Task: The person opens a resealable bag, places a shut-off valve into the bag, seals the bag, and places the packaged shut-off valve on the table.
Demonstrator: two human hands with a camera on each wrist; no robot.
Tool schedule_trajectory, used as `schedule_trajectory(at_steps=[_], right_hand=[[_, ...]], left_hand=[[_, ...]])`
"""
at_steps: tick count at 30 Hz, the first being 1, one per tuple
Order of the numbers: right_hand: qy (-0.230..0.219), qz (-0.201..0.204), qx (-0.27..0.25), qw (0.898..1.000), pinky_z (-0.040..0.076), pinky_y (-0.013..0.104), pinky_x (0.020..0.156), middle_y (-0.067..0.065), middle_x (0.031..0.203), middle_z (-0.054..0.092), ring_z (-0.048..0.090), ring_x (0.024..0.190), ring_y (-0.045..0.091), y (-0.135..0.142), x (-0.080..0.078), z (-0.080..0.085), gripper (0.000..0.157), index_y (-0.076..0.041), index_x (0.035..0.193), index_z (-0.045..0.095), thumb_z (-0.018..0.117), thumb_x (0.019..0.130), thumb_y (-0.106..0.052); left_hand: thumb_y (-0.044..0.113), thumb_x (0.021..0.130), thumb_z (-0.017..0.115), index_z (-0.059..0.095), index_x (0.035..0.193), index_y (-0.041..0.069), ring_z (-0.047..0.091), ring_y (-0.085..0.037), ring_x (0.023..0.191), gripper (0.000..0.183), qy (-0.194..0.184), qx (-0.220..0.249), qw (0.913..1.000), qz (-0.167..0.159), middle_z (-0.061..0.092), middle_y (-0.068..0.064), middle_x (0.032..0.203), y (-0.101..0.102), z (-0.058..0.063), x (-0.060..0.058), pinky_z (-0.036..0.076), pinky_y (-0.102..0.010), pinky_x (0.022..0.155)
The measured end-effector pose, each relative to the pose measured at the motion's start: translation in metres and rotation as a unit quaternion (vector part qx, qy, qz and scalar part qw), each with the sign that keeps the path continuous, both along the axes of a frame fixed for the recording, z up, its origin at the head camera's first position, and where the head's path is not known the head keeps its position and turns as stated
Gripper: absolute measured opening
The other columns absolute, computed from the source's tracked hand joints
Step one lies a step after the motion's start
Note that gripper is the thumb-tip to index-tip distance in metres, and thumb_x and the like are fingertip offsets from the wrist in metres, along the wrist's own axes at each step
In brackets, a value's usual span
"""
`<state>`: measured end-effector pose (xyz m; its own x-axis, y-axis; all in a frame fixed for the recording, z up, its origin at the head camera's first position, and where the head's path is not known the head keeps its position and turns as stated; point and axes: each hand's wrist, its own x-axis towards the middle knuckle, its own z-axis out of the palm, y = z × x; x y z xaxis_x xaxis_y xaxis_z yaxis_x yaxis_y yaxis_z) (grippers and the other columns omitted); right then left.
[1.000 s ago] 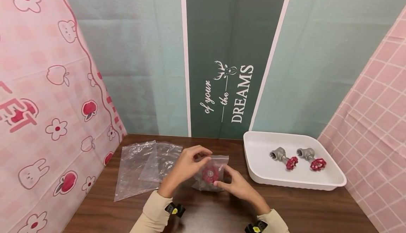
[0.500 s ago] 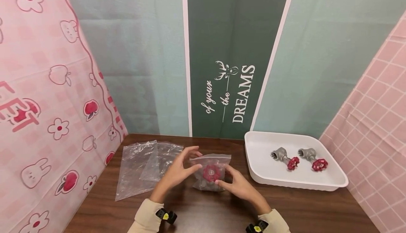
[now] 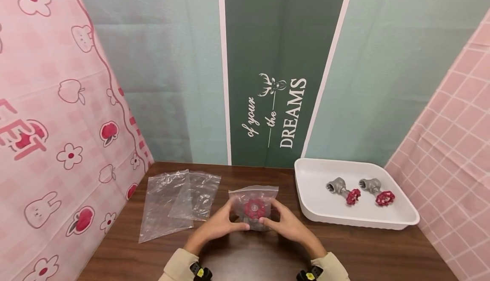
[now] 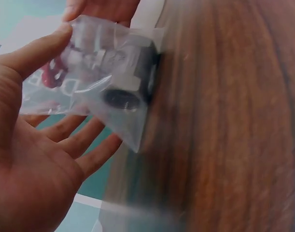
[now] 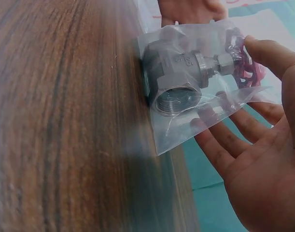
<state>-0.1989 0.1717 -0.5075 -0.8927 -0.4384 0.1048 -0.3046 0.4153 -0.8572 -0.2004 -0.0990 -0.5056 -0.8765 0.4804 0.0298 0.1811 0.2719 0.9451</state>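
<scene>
A clear zip bag (image 3: 254,191) stands on the table between both hands, with a metal gate valve (image 5: 176,72) inside it. The valve's red handwheel (image 3: 254,208) faces me through the plastic, while its threaded opening (image 5: 178,100) shows in the right wrist view. My left hand (image 3: 219,224) grips the bag's left side, thumb in front and fingers behind. On the opposite side my right hand (image 3: 289,224) holds bag and valve, its thumb at the handwheel. The bag's zip edge points up, above the fingers.
Two flat clear zip bags (image 3: 164,208) overlap on the wooden table (image 3: 245,257) at the left. A white tray (image 3: 314,215) at the right holds two more valves (image 3: 337,186) with red handwheels. Printed cloths hang at the back and sides.
My left hand has left the bag's top edge, swung out to the left, then come down to grip the bag's lower left side. My right hand has kept its hold.
</scene>
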Motion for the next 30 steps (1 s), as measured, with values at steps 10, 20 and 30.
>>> schedule_trajectory(at_steps=[10, 20, 30], right_hand=[[0.017, 0.017, 0.023, 0.999, 0.049, 0.042, 0.112, 0.017, 0.153, 0.058, 0.057, 0.138, 0.035, 0.001, 0.002, -0.001, 0.084, -0.008, 0.16, 0.041, 0.085, 0.093, -0.033], [0.038, 0.033, -0.014, 0.999, 0.05, 0.028, 0.108, 0.015, 0.148, 0.062, 0.061, 0.13, 0.013, 0.001, 0.001, -0.005, 0.072, -0.01, 0.158, 0.044, 0.079, 0.098, -0.029], [0.043, 0.018, -0.034, 0.998, 0.049, 0.026, 0.109, 0.016, 0.151, 0.061, 0.058, 0.135, 0.014, 0.0, -0.001, -0.009, 0.058, -0.01, 0.155, 0.049, 0.073, 0.103, -0.021]], left_hand=[[0.032, 0.096, 0.081, 0.043, 0.158, 0.017, 0.058, -0.028, 0.136, 0.074, 0.029, -0.003, 0.9995, 0.011, 0.061, -0.009, 0.148, 0.004, -0.007, 0.001, 0.049, -0.042, 0.111], [0.025, 0.097, 0.081, 0.054, 0.147, 0.015, 0.067, -0.018, 0.116, 0.057, 0.039, 0.026, 0.9982, 0.037, 0.067, -0.013, 0.136, 0.01, -0.01, 0.002, 0.058, -0.027, 0.088], [0.019, 0.094, 0.083, 0.062, 0.142, 0.015, 0.067, -0.01, 0.104, 0.052, 0.024, 0.063, 0.9951, 0.072, 0.07, -0.014, 0.129, 0.02, -0.011, 0.0, 0.058, -0.024, 0.079]])
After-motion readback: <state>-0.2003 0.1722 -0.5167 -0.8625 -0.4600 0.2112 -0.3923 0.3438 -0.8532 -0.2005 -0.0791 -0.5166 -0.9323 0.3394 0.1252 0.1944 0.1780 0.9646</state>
